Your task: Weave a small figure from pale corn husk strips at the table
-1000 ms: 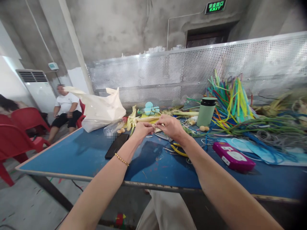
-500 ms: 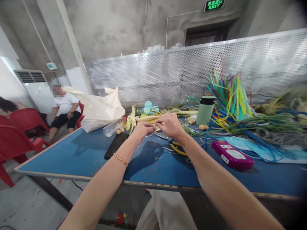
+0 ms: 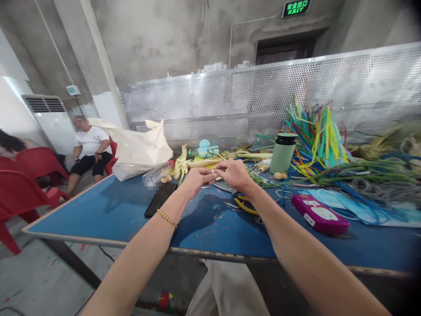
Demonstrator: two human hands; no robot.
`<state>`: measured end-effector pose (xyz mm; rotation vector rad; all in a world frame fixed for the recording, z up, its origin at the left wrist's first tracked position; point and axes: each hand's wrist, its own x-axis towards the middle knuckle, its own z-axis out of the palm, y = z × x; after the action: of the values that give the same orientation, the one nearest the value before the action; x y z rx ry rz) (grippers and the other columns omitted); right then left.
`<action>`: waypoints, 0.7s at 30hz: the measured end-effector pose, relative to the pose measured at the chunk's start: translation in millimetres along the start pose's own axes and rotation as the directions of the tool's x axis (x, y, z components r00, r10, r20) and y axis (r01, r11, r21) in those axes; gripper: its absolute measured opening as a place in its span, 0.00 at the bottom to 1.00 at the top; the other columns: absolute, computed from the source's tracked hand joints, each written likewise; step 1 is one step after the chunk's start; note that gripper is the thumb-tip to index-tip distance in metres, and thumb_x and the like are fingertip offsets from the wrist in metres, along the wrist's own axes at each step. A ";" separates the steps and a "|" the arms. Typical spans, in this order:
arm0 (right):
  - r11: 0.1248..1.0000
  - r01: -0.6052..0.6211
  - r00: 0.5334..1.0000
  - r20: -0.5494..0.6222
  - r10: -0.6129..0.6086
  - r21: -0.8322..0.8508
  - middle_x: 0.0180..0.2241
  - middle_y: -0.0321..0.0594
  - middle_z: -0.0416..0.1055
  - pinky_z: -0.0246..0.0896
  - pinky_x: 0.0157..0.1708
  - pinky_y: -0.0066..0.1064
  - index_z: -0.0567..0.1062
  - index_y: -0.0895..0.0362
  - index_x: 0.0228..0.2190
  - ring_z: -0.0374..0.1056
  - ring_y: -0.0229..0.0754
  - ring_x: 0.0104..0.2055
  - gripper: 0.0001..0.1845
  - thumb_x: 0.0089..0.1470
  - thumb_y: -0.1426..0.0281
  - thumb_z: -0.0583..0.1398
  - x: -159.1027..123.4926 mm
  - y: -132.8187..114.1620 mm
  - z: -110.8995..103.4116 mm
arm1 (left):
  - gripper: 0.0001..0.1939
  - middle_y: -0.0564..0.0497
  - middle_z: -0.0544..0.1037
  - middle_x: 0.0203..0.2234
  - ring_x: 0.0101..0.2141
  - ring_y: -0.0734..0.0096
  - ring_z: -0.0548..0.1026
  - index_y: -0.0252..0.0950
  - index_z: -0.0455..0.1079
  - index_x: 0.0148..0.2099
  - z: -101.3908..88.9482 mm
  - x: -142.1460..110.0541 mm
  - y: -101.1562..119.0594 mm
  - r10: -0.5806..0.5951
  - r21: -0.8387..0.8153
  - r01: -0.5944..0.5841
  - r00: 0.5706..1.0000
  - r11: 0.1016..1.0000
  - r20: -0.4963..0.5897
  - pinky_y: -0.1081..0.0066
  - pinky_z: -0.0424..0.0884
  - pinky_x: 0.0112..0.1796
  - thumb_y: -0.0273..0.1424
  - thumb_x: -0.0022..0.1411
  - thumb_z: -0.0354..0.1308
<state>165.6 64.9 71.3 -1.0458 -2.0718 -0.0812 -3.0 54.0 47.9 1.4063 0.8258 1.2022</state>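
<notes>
My left hand (image 3: pixel 196 181) and my right hand (image 3: pixel 233 174) meet fingertip to fingertip above the blue table (image 3: pixel 115 215). Both are pinched closed around a small pale piece (image 3: pixel 215 174), mostly hidden by the fingers, so its kind is unclear. Beneath my right wrist lie pliers with yellow handles (image 3: pixel 244 205). A black phone (image 3: pixel 161 199) rests flat to the left of my left hand. Pale dried husks (image 3: pixel 181 163) and stalks lie just beyond my fingers.
A plastic bag (image 3: pixel 141 149) and a clear bottle (image 3: pixel 157 174) stand at back left. Right of my hands are a green tumbler (image 3: pixel 283 154), a purple box (image 3: pixel 319 214), and bundles of colourful strips (image 3: pixel 324 136). Perforated metal panels (image 3: pixel 204 105) rise behind. A person (image 3: pixel 92 145) sits at left.
The view has shifted very slightly. Both hands stay together over the same spot, with only small finger movement.
</notes>
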 end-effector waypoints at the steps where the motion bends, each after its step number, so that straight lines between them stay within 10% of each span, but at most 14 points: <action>1: 0.999 -0.013 1.000 0.000 0.013 0.032 0.29 0.38 0.81 0.59 0.35 0.29 0.83 0.55 0.27 0.74 0.40 0.33 0.08 0.51 0.72 0.62 -0.1 0.1 0.8 | 0.13 0.51 0.72 0.19 0.22 0.78 0.65 0.30 0.75 0.26 0.0 0.4 -0.5 0.008 0.014 -0.008 1.000 1.000 -0.003 0.72 0.58 0.27 0.34 0.43 0.72; 7: 0.962 -0.079 0.995 -0.045 0.094 0.263 0.30 0.40 0.80 0.62 0.33 0.29 0.82 0.57 0.31 0.72 0.40 0.31 0.08 0.50 0.68 0.64 2.4 0.2 -0.5 | 0.08 0.51 0.72 0.18 0.21 0.78 0.65 0.30 0.74 0.24 1.1 0.2 1.6 0.020 -0.023 -0.021 0.999 1.000 -0.046 0.72 0.58 0.27 0.28 0.41 0.69; 13: 0.711 -0.254 0.929 -0.040 0.368 0.656 0.28 0.43 0.77 0.62 0.29 0.29 0.79 0.61 0.29 0.70 0.38 0.27 0.14 0.52 0.61 0.62 4.4 2.9 -13.2 | 0.09 0.50 0.72 0.18 0.21 0.78 0.66 0.30 0.73 0.23 0.1 1.1 4.3 -0.010 -0.169 -0.006 0.995 0.986 -0.097 0.72 0.57 0.26 0.28 0.39 0.70; 21: 0.625 -0.258 0.957 0.107 0.269 0.737 0.23 0.37 0.74 0.57 0.27 0.28 0.81 0.60 0.32 0.65 0.35 0.26 0.16 0.44 0.60 0.68 0.1 0.7 -8.9 | 0.10 0.51 0.72 0.19 0.22 0.78 0.66 0.30 0.73 0.23 -0.3 1.7 5.4 -0.045 -0.233 0.026 0.996 0.972 -0.077 0.73 0.57 0.26 0.27 0.39 0.71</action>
<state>171.7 62.1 77.2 -0.7835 -1.6360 0.8572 -3.5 54.6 53.6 1.1545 0.7379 1.2914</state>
